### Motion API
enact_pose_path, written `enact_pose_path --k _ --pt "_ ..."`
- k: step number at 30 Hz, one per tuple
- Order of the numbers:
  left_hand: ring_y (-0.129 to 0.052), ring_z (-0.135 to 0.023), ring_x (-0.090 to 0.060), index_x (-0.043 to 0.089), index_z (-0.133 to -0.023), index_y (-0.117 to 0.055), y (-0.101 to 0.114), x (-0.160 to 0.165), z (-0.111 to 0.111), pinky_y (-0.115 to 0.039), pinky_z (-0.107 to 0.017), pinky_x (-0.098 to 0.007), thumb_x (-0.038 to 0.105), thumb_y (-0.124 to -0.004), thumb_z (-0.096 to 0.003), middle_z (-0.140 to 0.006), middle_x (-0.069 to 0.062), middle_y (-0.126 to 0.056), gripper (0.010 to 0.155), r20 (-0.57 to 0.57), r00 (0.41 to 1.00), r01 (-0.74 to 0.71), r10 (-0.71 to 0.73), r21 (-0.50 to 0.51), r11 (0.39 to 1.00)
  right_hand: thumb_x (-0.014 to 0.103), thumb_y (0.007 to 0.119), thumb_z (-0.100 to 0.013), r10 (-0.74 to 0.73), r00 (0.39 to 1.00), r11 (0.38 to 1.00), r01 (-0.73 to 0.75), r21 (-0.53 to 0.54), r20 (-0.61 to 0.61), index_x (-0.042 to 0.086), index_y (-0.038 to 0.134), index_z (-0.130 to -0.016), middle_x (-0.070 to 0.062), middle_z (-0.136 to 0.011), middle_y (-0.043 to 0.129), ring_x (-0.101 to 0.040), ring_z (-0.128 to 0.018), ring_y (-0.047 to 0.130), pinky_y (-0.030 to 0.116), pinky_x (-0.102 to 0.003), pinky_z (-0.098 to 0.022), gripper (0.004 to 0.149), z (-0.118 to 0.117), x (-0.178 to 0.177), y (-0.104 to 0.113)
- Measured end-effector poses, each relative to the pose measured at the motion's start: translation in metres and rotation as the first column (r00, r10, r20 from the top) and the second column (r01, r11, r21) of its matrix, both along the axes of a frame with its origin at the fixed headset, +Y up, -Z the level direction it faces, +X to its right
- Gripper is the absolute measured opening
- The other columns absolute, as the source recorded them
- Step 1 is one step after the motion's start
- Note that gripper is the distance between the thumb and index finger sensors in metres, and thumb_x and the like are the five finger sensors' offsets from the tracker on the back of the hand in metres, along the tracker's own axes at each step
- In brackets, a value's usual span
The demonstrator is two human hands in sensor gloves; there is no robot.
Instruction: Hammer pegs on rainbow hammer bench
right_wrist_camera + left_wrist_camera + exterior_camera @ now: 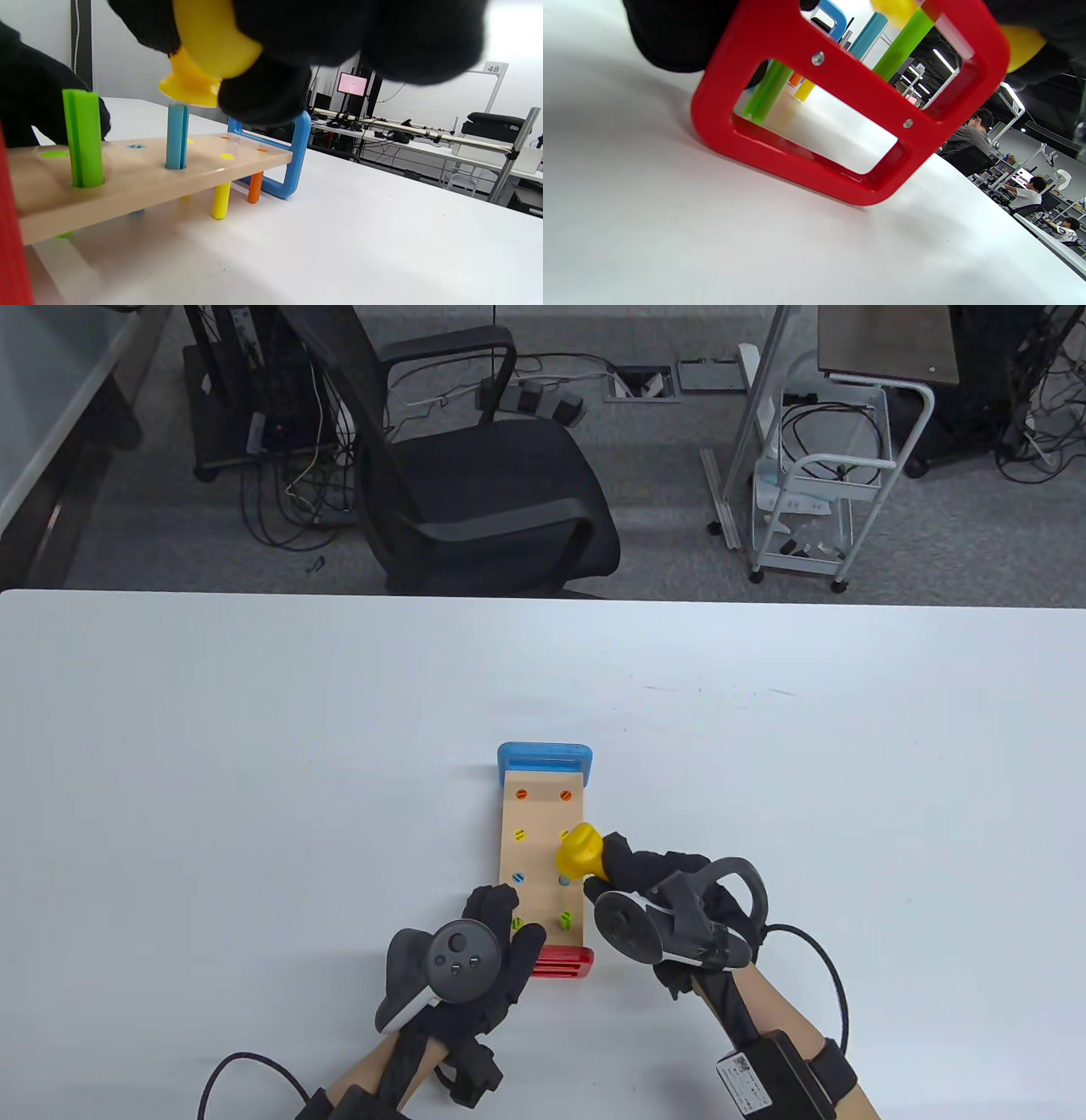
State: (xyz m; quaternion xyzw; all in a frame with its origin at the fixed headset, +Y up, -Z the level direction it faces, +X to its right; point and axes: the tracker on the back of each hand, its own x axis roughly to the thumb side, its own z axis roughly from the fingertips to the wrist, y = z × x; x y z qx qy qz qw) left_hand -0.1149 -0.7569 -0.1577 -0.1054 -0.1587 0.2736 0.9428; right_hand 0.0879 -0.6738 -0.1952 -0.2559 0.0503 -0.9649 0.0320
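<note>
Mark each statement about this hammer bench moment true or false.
1. The right hand grips a yellow hammer. True.
2. The blue peg on the right side is flush with the board. False: it stands tall, right under the hammer head.
3. The left hand rests at the red end of the bench. True.
4. Both green pegs are hammered flush. False: one green peg stands tall.
5. The orange pegs sit flush. True.

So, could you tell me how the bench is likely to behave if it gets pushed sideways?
The bench looks rigid, wood between plastic end frames. It would probably slide on the smooth table rather than tip, since it sits low, though the left hand resting on it should steady it.
</note>
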Motion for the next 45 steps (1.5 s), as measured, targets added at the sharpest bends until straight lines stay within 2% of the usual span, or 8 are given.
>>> enact_pose_path --k 3,6,14,18,21,33,36,45 --pt "-0.089 -0.082 -0.051 -0.015 -0.113 -0.035 0.0 0.0 0.0 -0.079 -0.059 -0.059 0.056 -0.037 -0.0598 -0.108 -0.055 -0.048 0.089 0.0 1.0 -0.001 0.001 -0.001 1.0 0.046 0.062 -0.06 -0.209 0.976 0.963 0.217 0.16 -0.064 -0.002 0.071 -0.101 -0.01 -0.055 0.099 -0.015 -0.022 0.09 0.086 -0.044 -0.031 0.064 0.008 0.001 0.005" --pt "-0.089 -0.082 -0.051 -0.015 -0.113 -0.034 0.0 0.0 0.0 -0.079 -0.059 -0.06 0.056 -0.037 -0.0598 -0.108 -0.055 -0.048 0.089 0.001 1.0 -0.001 0.001 -0.002 1.0 0.051 0.058 -0.06 0.141 0.989 0.989 -0.138 -0.055 0.054 0.003 0.065 -0.103 -0.003 -0.06 0.097 -0.01 -0.024 0.09 0.089 -0.039 -0.033 0.065 0.002 -0.01 -0.018" --pt "-0.089 -0.082 -0.051 -0.015 -0.113 -0.035 0.0 0.0 0.0 -0.079 -0.059 -0.059 0.056 -0.037 -0.0599 -0.108 -0.055 -0.048 0.089 0.0 1.0 0.0 0.0 0.0 1.0 0.047 0.063 -0.06 0.052 0.998 0.999 -0.052 0.0 -0.043 -0.001 0.072 -0.101 -0.009 -0.055 0.099 -0.015 -0.021 0.089 0.086 -0.043 -0.03 0.064 0.002 -0.017 -0.004" --pt "-0.089 -0.082 -0.051 -0.015 -0.113 -0.035 0.0 0.0 0.0 -0.079 -0.059 -0.059 0.056 -0.037 -0.0597 -0.108 -0.055 -0.048 0.089 0.001 1.0 0.0 0.0 -0.001 1.0 0.047 0.062 -0.06 -0.164 0.984 0.964 0.173 0.201 -0.063 -0.002 0.071 -0.101 -0.01 -0.054 0.099 -0.015 -0.021 0.09 0.086 -0.044 -0.03 0.064 0.009 -0.003 0.009" --pt "-0.089 -0.082 -0.051 -0.015 -0.113 -0.034 0.0 0.0 0.0 -0.079 -0.059 -0.059 0.056 -0.037 -0.0598 -0.108 -0.055 -0.048 0.089 0.001 1.0 0.003 -0.003 -0.004 1.0 0.051 0.055 -0.061 0.201 0.97 0.976 -0.186 -0.113 0.138 0.003 0.063 -0.104 -0.003 -0.062 0.096 -0.01 -0.026 0.091 0.089 -0.039 -0.035 0.065 0.004 -0.008 -0.011" --pt "-0.089 -0.082 -0.051 -0.015 -0.113 -0.035 0.001 0.0 0.0 -0.079 -0.059 -0.059 0.056 -0.037 -0.0597 -0.108 -0.055 -0.048 0.089 -0.001 1.0 0.0 0.0 0.001 1.0 0.047 0.061 -0.06 -0.142 0.989 0.964 0.145 0.224 -0.032 -0.001 0.071 -0.101 -0.01 -0.056 0.099 -0.016 -0.022 0.09 0.086 -0.044 -0.031 0.064 0.013 -0.002 0.007" --pt "-0.089 -0.082 -0.051 -0.015 -0.113 -0.034 0.0 0.0 0.0 -0.079 -0.059 -0.059 0.056 -0.037 -0.0598 -0.108 -0.055 -0.048 0.089 0.0 1.0 0.001 -0.001 -0.002 1.0 0.051 0.058 -0.06 0.204 0.969 0.978 -0.195 -0.071 0.142 0.002 0.067 -0.102 -0.004 -0.059 0.098 -0.01 -0.024 0.091 0.089 -0.039 -0.033 0.065 0.006 -0.008 -0.014" --pt "-0.089 -0.082 -0.051 -0.015 -0.113 -0.034 0.001 0.0 0.0 -0.079 -0.059 -0.059 0.056 -0.037 -0.0598 -0.108 -0.055 -0.048 0.089 0.0 1.0 -0.001 0.001 0.0 1.0 0.05 0.06 -0.06 0.064 0.998 0.996 -0.065 0.063 0.021 0.003 0.07 -0.102 -0.007 -0.058 0.098 -0.014 -0.025 0.09 0.087 -0.042 -0.034 0.064 0.005 -0.005 0.003"
